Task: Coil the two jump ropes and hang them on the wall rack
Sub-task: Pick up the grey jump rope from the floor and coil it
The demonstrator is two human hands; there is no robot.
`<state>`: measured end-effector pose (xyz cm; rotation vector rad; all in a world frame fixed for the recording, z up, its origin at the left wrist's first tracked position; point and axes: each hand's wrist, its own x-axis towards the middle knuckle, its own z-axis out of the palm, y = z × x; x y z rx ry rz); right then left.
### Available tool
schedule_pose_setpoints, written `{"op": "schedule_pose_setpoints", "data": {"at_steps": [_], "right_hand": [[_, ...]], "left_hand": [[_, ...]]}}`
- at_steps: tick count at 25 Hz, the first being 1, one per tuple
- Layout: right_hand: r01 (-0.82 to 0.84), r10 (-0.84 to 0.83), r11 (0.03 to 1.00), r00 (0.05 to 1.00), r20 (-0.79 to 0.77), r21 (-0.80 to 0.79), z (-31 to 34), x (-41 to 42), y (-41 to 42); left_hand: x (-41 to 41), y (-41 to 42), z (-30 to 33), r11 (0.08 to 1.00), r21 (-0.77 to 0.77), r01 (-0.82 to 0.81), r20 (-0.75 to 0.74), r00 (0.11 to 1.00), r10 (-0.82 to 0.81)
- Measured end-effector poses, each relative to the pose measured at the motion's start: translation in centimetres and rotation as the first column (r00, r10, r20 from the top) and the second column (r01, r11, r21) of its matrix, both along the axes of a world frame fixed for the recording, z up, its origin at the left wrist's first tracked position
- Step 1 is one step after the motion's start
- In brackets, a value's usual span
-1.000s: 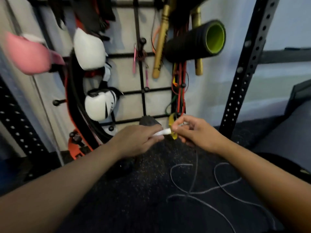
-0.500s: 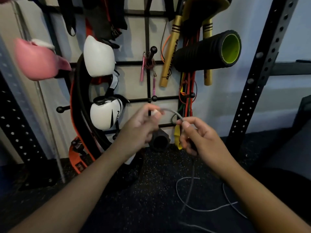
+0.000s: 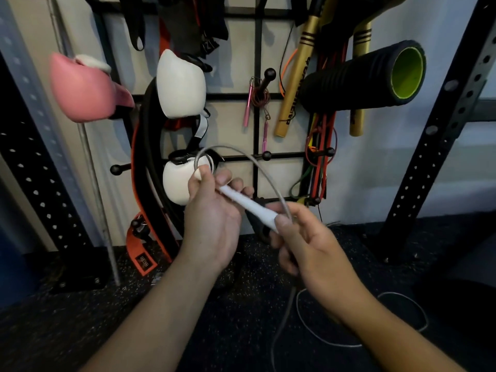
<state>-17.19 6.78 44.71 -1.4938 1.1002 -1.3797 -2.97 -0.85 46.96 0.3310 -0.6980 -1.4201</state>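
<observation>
A white jump rope handle lies slanted between my hands. My left hand grips its upper end, and my right hand pinches its lower end together with the grey rope cord. The cord arcs up from the left hand and over to the right hand in one loop. The rest of the grey cord hangs down and lies in loose curves on the dark floor. The black wall rack with ball-tipped pegs stands straight ahead. A thin pink-handled jump rope hangs on one upper peg.
White boxing gloves, a pink glove, an orange-black belt, gold bats, a black foam roller and coloured bands fill the rack. Black perforated uprights stand right and left.
My hands have risen and come closer to the camera. The white handle now shows slanted between them, and the cord loop above it has grown larger.
</observation>
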Motion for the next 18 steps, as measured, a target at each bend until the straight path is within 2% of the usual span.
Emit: {"op": "schedule_pose_setpoints", "data": {"at_steps": [3, 5, 7, 9, 11, 12, 15, 17, 18], "right_hand": [[0.143, -0.144, 0.988, 0.99, -0.001, -0.058, 2.0, -1.7, -1.3], [0.187, -0.193, 0.977, 0.98, -0.048, -0.101, 3.5, -3.2, -1.8], [0.175, -0.19, 0.978, 0.971, -0.142, -0.116, 4.0, -4.2, -2.0], [0.129, -0.157, 0.984, 0.957, -0.243, -0.126, 3.9, -4.5, -1.9], [0.077, -0.119, 0.987, 0.936, -0.331, -0.138, 3.7, -4.6, -1.7], [0.037, -0.084, 0.99, 0.926, -0.368, -0.133, 3.5, -4.4, -1.5], [-0.06, 0.007, 0.993, 0.889, -0.457, -0.103, 3.1, -4.0, -1.2], [-0.072, 0.033, 0.994, 0.916, -0.401, -0.082, 2.9, -3.9, -1.4], [-0.072, 0.046, 0.995, 0.943, -0.33, -0.066, 2.8, -4.1, -1.5]], "left_hand": [[2.2, -0.9, 0.5, 0.999, -0.022, -0.036, 0.334, 0.942, 0.041], [4.1, -1.1, 0.8, 0.998, -0.034, 0.059, 0.551, 0.834, -0.031], [5.7, -0.8, 1.4, 0.99, -0.058, 0.129, 0.777, 0.628, -0.036], [6.6, -0.1, 2.5, 0.982, -0.072, 0.174, 0.927, 0.374, 0.002], [6.2, 0.7, 3.3, 0.97, -0.113, 0.216, 0.985, 0.149, 0.081], [5.5, 1.1, 3.4, 0.958, -0.152, 0.245, 0.987, 0.087, 0.135], [2.8, 1.7, 2.7, 0.918, -0.259, 0.301, 0.965, 0.056, 0.255], [1.7, 1.6, 2.5, 0.922, -0.244, 0.301, 0.969, 0.047, 0.241], [1.5, 1.6, 2.4, 0.928, -0.197, 0.316, 0.98, 0.086, 0.178]]}}
